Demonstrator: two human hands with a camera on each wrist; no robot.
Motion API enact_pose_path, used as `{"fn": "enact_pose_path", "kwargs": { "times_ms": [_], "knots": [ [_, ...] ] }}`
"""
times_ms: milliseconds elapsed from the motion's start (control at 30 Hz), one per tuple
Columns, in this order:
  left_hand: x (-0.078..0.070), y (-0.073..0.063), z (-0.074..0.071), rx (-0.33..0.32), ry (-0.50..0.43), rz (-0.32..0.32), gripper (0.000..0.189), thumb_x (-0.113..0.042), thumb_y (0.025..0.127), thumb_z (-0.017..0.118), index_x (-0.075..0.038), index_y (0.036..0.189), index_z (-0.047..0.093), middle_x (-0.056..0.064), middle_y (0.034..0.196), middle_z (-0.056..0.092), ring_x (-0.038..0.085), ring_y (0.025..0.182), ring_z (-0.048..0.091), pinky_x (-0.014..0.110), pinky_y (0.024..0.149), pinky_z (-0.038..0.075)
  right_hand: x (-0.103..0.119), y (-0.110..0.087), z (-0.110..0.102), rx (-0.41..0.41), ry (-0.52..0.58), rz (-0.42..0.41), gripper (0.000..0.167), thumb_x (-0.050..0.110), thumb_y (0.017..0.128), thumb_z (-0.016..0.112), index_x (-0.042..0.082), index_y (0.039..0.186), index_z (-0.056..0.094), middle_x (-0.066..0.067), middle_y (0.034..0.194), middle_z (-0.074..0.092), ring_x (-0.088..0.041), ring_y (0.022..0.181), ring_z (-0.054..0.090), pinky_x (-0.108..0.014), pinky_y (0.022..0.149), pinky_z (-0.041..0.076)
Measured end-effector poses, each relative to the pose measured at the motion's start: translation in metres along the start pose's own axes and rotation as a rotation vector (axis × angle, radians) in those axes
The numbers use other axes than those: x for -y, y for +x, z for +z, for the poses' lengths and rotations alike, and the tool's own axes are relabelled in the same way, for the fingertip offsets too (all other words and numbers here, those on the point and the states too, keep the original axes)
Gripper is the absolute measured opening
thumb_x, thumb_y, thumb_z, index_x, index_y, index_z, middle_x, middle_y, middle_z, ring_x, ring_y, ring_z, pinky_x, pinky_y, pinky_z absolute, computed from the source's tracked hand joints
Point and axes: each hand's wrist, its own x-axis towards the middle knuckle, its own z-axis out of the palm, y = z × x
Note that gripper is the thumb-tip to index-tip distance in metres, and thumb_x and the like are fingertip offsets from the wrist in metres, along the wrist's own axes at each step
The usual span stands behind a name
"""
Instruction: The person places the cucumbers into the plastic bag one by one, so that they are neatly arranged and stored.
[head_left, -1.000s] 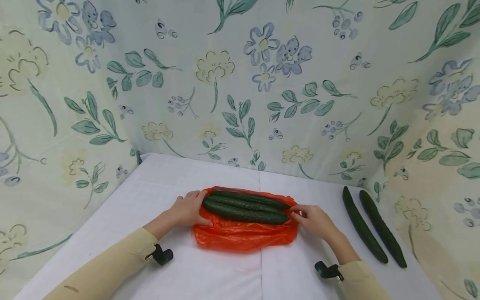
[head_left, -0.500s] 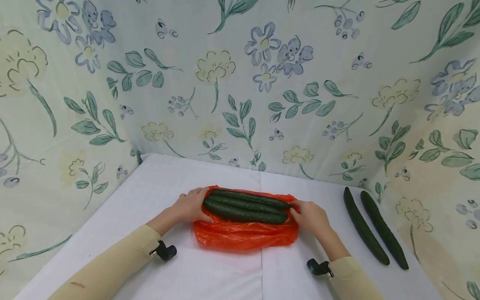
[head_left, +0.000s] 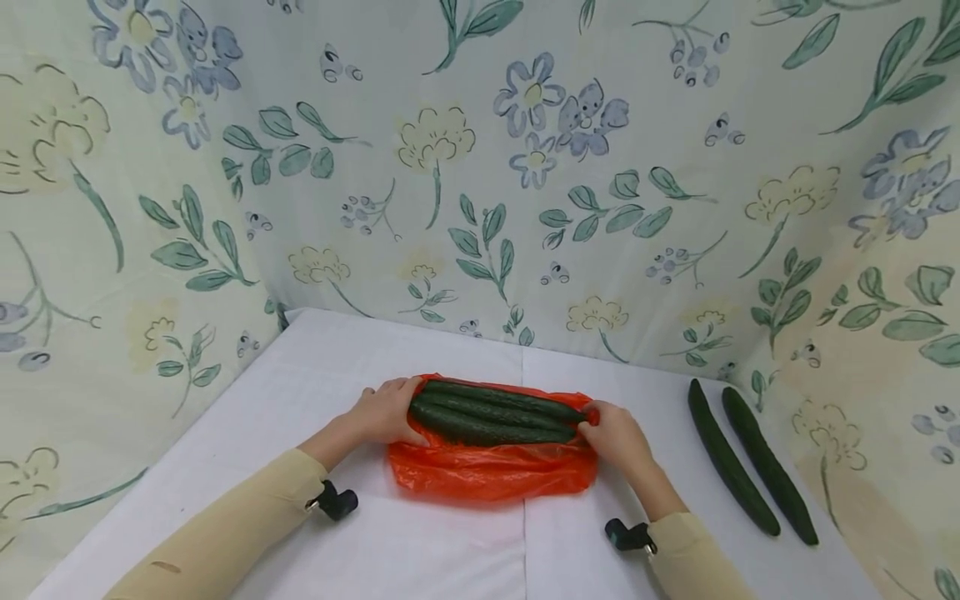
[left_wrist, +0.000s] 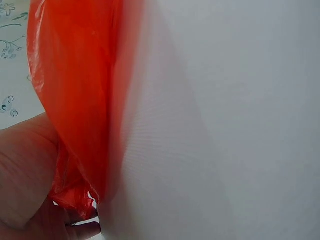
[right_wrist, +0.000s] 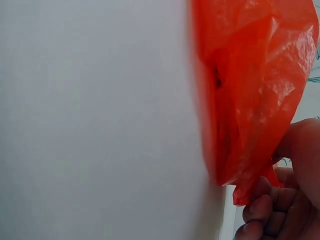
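Note:
Several dark green cucumbers (head_left: 487, 414) lie side by side on a red plastic bag (head_left: 491, 477), whose front part is bunched up before them. My left hand (head_left: 384, 413) grips the bag's left end, its thumb in front and its fingers at the back. In the left wrist view the red film (left_wrist: 80, 75) hides part of that hand. My right hand (head_left: 618, 437) pinches the bag at the cucumbers' right tips. Curled fingers (right_wrist: 259, 207) hold a gathered bit of film in the right wrist view.
Two loose cucumbers, one curved (head_left: 731, 458) and one straighter (head_left: 770, 467), lie near the right edge of the white-covered table (head_left: 345, 346). Patterned floral cloth (head_left: 480, 183) hangs behind and on both sides. A small black camera is worn on each wrist.
My right hand has shifted slightly left and now pinches a gathered bit of the bag at the cucumber tips. The left hand stays nearly in place; the loose cucumbers lie unmoved.

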Motion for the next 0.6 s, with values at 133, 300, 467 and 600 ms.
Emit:
{"fn": "enact_pose_path", "kwargs": {
  "times_ms": [133,300,467,600],
  "knots": [
    [-0.0018,0.0025,0.0011,0.002,0.002,-0.009,0.114,-0.061,0.064,0.088,-0.017,0.154,0.035,0.009,0.148,0.049,0.032,0.137,0.042,0.069,0.108,0.033,0.0011,0.0022,-0.0003,0.015,0.005,0.008,0.036,0.013,0.093,0.063,-0.002,0.126,0.065,-0.020,0.119,0.068,-0.032,0.101,0.063,-0.052,0.092,0.056],
    [-0.0017,0.0048,0.0009,0.011,0.004,-0.014,0.113,-0.061,0.063,0.088,-0.016,0.153,0.035,0.010,0.148,0.049,0.033,0.138,0.042,0.073,0.109,0.030,-0.0003,0.0047,0.0005,0.026,-0.003,-0.020,0.039,0.013,0.093,0.064,0.005,0.131,0.064,-0.019,0.122,0.067,-0.031,0.100,0.061,-0.052,0.092,0.056],
    [-0.0002,0.0071,-0.0013,0.016,0.004,-0.007,0.111,-0.058,0.064,0.089,-0.017,0.152,0.036,0.010,0.147,0.049,0.033,0.136,0.043,0.073,0.108,0.031,-0.0040,0.0062,0.0025,0.018,0.041,0.006,0.041,0.017,0.093,0.067,0.007,0.132,0.064,-0.018,0.123,0.067,-0.031,0.101,0.061,-0.049,0.089,0.058],
    [-0.0002,0.0104,-0.0028,-0.002,-0.008,0.024,0.110,-0.057,0.065,0.089,-0.018,0.152,0.035,0.008,0.148,0.048,0.031,0.134,0.044,0.067,0.107,0.036,-0.0063,0.0101,0.0026,0.030,0.079,0.027,0.039,0.018,0.092,0.070,0.002,0.128,0.065,-0.020,0.121,0.067,-0.032,0.101,0.062,-0.047,0.089,0.059]
  ]
}}
